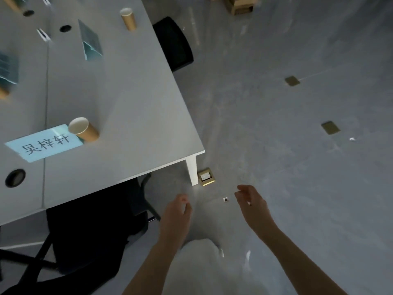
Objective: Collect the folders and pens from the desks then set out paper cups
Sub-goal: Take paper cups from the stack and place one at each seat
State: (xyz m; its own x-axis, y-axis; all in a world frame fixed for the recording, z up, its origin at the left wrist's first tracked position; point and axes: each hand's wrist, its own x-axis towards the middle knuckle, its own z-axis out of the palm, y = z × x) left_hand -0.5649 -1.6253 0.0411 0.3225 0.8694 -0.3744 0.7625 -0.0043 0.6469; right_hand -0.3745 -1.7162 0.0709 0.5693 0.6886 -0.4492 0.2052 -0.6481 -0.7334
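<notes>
Both hands over the floor at lower centre of frame, off the desk (127, 107). Left hand (177, 211) grip loosely curled, nothing in it; right hand (252, 204) grip relaxed, fingers apart, also nothing. Near paper cup (83, 129) stands on the desk at left-centre, touching the top right corner of a light blue name card (42, 143). Far paper cup (128, 18) upright near the desk's top edge. Black chair (93, 237) under the desk, lower left.
</notes>
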